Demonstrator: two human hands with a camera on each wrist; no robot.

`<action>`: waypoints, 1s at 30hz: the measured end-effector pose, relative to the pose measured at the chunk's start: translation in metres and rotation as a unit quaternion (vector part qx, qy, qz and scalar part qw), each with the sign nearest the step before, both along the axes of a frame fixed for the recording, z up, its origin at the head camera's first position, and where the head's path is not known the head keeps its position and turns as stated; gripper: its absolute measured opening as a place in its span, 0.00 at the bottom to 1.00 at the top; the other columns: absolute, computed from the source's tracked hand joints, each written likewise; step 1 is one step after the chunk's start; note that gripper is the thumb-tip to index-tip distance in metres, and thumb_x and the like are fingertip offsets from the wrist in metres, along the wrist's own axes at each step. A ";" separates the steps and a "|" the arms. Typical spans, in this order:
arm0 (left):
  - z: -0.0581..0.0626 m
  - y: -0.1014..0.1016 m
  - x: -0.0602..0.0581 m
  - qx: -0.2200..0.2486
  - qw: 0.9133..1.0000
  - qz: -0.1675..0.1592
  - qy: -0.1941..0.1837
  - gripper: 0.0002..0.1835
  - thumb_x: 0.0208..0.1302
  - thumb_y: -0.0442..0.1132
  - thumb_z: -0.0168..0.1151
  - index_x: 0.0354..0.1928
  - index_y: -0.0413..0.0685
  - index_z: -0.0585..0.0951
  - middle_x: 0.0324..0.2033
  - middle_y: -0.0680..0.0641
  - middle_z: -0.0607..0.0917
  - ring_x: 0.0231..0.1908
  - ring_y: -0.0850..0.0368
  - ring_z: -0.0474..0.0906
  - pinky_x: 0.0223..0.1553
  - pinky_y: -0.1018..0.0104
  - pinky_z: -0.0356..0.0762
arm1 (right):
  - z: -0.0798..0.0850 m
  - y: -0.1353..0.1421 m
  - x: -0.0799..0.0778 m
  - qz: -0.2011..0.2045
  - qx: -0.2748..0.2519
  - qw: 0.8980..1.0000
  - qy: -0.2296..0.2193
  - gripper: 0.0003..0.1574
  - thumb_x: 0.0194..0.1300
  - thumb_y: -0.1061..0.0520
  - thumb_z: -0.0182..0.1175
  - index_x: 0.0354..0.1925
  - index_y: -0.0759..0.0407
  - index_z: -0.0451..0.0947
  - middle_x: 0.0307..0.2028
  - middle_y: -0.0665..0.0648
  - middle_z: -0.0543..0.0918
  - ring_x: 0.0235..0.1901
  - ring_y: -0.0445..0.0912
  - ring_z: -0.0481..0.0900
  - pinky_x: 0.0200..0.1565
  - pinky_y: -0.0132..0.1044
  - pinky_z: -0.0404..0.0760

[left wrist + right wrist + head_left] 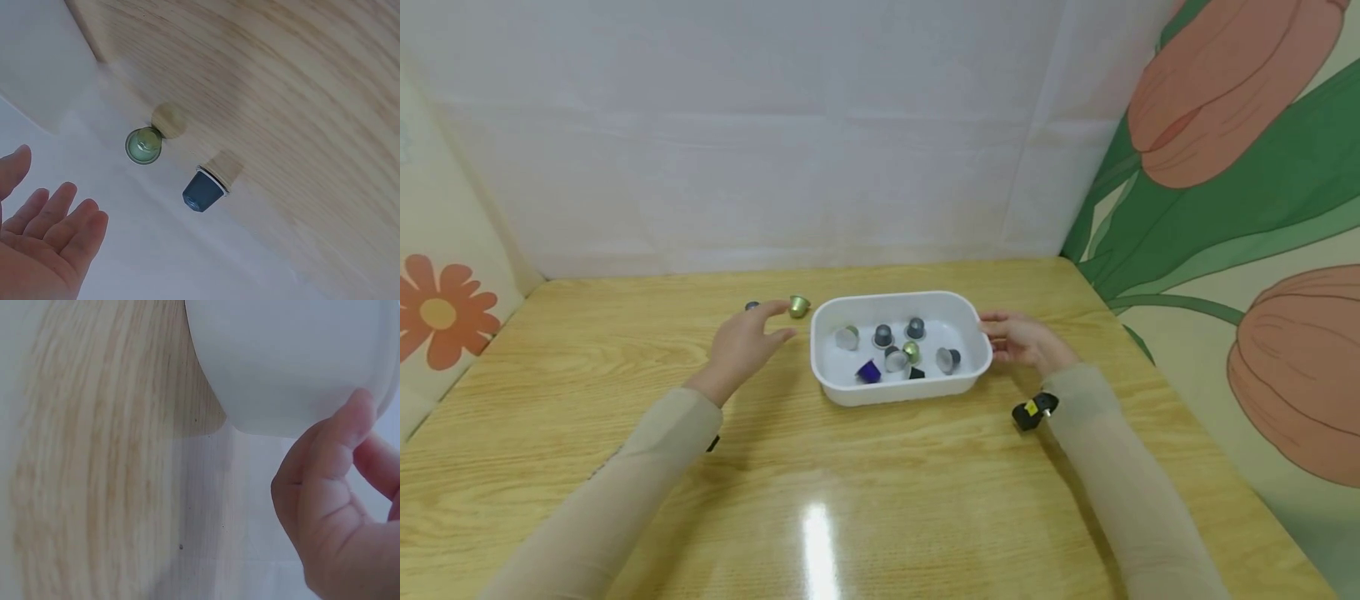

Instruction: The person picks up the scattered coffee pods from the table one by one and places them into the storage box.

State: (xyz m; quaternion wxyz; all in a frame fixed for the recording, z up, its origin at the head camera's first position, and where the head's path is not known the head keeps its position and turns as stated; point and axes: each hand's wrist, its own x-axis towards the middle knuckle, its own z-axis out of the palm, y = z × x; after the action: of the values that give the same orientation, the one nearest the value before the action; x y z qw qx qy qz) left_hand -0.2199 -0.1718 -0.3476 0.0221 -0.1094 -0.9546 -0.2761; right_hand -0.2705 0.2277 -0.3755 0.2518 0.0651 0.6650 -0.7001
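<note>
A white plastic tub [902, 396] holds several coffee capsules, among them a purple capsule [869, 372], a dark grey capsule [883, 335] and a green capsule [911, 351]. At the tub's right end my right hand [1018, 340] holds its wall near the rim with bent fingers [334, 469]. My left hand [741, 343] is left of the tub, thumb and fingers apart, with nothing between them. Close to its fingertips, on the table, are a green-gold capsule [799, 307] and a dark blue-grey capsule [204, 189], the latter mostly hidden by the hand in the head view.
The wooden table [880, 483] ends at a white cloth backdrop [775, 167]. Floral panels flank both sides, with an orange flower [437, 314] at left and large tulips at right. A black wrist camera [1034, 411] sits under the right sleeve.
</note>
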 end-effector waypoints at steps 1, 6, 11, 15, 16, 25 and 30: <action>-0.001 -0.001 -0.001 -0.004 1.000 0.002 0.002 0.27 0.71 0.41 0.58 0.67 0.36 0.67 0.64 0.35 0.71 0.63 0.35 0.66 0.61 0.39 0.66 | 0.000 0.000 0.000 0.001 0.000 1.000 0.000 0.24 0.75 0.64 0.47 0.66 0.67 0.59 0.30 0.52 0.78 0.27 0.41 0.77 0.28 0.28 0.80; -0.005 -0.003 -0.004 -0.015 1.000 0.002 0.012 0.27 0.70 0.41 0.59 0.67 0.37 0.68 0.64 0.35 0.72 0.61 0.34 0.68 0.59 0.39 0.68 | 0.001 0.000 0.000 0.002 0.000 1.000 -0.001 0.26 0.75 0.64 0.48 0.67 0.67 0.57 0.30 0.52 0.77 0.28 0.41 0.77 0.28 0.28 0.81; -0.007 -0.006 -0.008 -0.030 0.999 0.004 0.020 0.27 0.70 0.40 0.59 0.66 0.37 0.69 0.62 0.34 0.74 0.59 0.34 0.71 0.57 0.39 0.70 | 0.002 0.000 0.000 0.005 0.003 1.000 0.001 0.28 0.75 0.64 0.47 0.68 0.68 0.56 0.31 0.52 0.78 0.29 0.41 0.78 0.29 0.29 0.81; -0.008 -0.008 -0.011 -0.043 0.999 0.008 0.028 0.27 0.69 0.41 0.60 0.66 0.35 0.69 0.59 0.32 0.75 0.55 0.33 0.74 0.53 0.40 0.74 | 0.002 0.000 0.001 0.005 0.004 1.000 0.001 0.28 0.74 0.64 0.48 0.69 0.68 0.56 0.32 0.52 0.78 0.29 0.42 0.78 0.30 0.29 0.81; -0.008 -0.009 -0.012 -0.046 0.999 0.009 0.028 0.28 0.69 0.41 0.60 0.66 0.35 0.69 0.59 0.31 0.75 0.55 0.33 0.74 0.52 0.40 0.75 | 0.002 0.000 0.000 0.004 0.004 1.000 0.001 0.28 0.74 0.64 0.48 0.69 0.68 0.56 0.32 0.52 0.78 0.29 0.42 0.78 0.30 0.29 0.81; -0.011 -0.016 -0.019 -0.057 0.998 0.019 0.011 0.28 0.69 0.41 0.59 0.66 0.34 0.67 0.60 0.30 0.74 0.56 0.31 0.72 0.53 0.39 0.73 | 0.002 -0.001 0.001 -0.003 0.011 1.000 -0.003 0.26 0.74 0.63 0.48 0.67 0.67 0.59 0.33 0.52 0.78 0.30 0.42 0.78 0.30 0.29 0.82; -0.013 -0.021 -0.023 -0.061 0.998 0.024 0.009 0.29 0.69 0.40 0.59 0.67 0.33 0.66 0.59 0.29 0.73 0.57 0.30 0.71 0.53 0.38 0.73 | 0.002 -0.001 0.001 0.000 0.009 1.000 0.000 0.27 0.74 0.64 0.48 0.68 0.67 0.57 0.33 0.52 0.78 0.30 0.42 0.78 0.31 0.30 0.82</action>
State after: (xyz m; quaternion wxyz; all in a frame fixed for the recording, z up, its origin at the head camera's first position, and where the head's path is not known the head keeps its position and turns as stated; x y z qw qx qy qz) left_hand -0.2431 -0.1925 -0.3610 0.0306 -0.0901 -0.9717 -0.2160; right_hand -0.2698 0.2266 -0.3733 0.2507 0.0673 0.6710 -0.6945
